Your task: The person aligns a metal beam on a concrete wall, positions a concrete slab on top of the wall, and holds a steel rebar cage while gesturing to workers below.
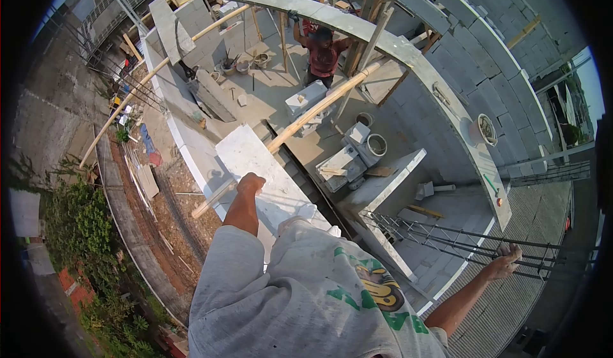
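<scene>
My left hand (251, 184) is closed in a fist above a pale, dusty board (263, 166); whatever its fingers hold, if anything, is hidden. Beneath that board, a bamboo pole (325, 104) crosses from the room's far side and its cut end shows left of my forearm. Out to the right, my right hand (504, 262) has its fingers around the steel rebar cage (447, 235), which sticks out horizontally past the block wall. My grey shirt fills the lower middle and hides my feet.
A person (322, 55) stands below among wooden props, arms raised to a curved plank (319, 11). A bucket (483, 130) and a trowel-like tool (442, 95) rest on the plank's right part. Stacked blocks (306, 98) and buckets (377, 143) stand below. Ground drops away at left.
</scene>
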